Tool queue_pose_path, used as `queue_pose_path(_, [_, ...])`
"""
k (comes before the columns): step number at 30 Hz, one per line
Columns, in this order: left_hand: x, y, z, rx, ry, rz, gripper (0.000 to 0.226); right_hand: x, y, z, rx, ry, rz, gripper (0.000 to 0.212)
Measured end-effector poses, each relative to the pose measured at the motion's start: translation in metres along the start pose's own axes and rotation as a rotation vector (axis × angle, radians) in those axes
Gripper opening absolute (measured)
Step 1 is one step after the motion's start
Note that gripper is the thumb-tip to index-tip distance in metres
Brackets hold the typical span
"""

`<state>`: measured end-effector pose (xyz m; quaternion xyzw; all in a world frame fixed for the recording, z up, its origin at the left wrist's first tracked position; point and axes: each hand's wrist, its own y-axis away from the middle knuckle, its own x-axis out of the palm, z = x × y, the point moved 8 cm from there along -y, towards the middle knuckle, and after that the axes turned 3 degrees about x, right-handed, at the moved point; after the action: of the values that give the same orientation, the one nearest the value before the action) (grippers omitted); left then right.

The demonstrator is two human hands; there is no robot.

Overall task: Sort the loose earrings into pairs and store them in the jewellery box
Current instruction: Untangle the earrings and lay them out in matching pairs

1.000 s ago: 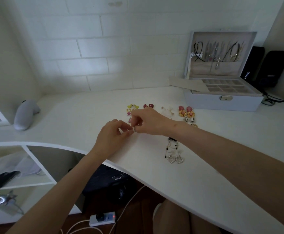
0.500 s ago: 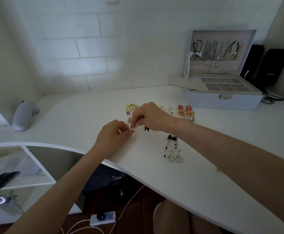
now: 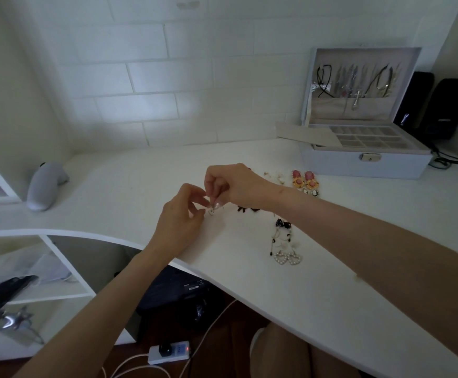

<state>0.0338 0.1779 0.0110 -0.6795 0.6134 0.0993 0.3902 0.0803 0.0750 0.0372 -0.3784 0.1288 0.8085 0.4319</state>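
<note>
My left hand and my right hand meet over the white desk, fingertips together pinching a tiny pale earring. Loose earrings lie to the right: a pink and orange pair, a small black and white pair, black pieces, dark dangling earrings and a pearl heart pair. The pale blue jewellery box stands open at the back right, necklaces hanging in its lid and its grid of compartments showing. My right hand hides some earrings behind it.
A grey rounded object lies at the desk's left. Two black speakers stand behind the box, with cables. A flat beige insert juts from the box's left. Under the desk are a shelf, a dark bag and a power strip.
Both hands stay joined at the fingertips over the same spot; my right hand has lifted slightly and now covers the yellow and red earrings. The camera tilted a little.
</note>
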Motion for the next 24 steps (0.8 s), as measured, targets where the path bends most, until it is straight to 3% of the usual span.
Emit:
queue_pose_path(6, [0.006,0.0,0.005,0.021,-0.108,-0.005,0.024,0.005,-0.003,-0.009,-0.014,0.202,0.029,0.029])
queue_pose_path(13, [0.005,0.002,0.002,0.233,-0.461,-0.101,0.026,0.008,-0.006,0.002,-0.096,0.531,0.044,0.033])
queue_pose_path(24, [0.007,0.004,-0.005,0.244,-0.406,-0.056,0.025,-0.001,0.0,0.005,-0.056,0.628,-0.07,0.033])
